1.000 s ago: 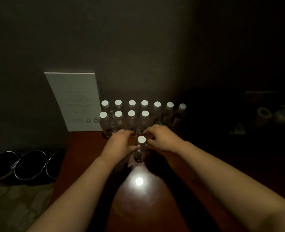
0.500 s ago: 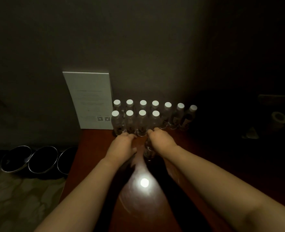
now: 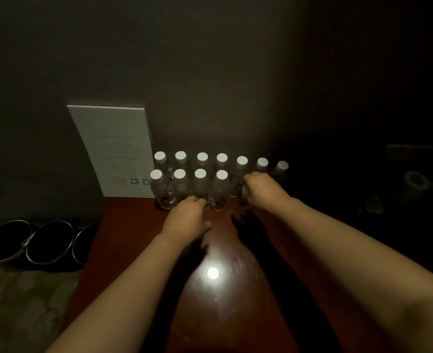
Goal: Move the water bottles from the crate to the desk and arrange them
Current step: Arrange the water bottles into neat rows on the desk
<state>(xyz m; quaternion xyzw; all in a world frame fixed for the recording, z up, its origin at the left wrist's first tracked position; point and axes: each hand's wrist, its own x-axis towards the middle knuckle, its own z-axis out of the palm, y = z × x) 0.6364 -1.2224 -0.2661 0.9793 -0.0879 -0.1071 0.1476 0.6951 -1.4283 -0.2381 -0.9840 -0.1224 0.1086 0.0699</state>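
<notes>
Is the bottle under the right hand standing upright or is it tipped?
Upright, it seems: the bottle has its base on the desk while the right hand grips its top. Darkness hides any slight tilt.

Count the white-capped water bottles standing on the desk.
12: seven in the back row, four in the front row, one gripped by the right hand. Others may be hidden.

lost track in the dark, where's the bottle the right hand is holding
In the head view, the clear plastic water bottle stands on the reddish-brown wooden desk under the right hand, just right of the front row's fourth white-capped bottle.
</notes>
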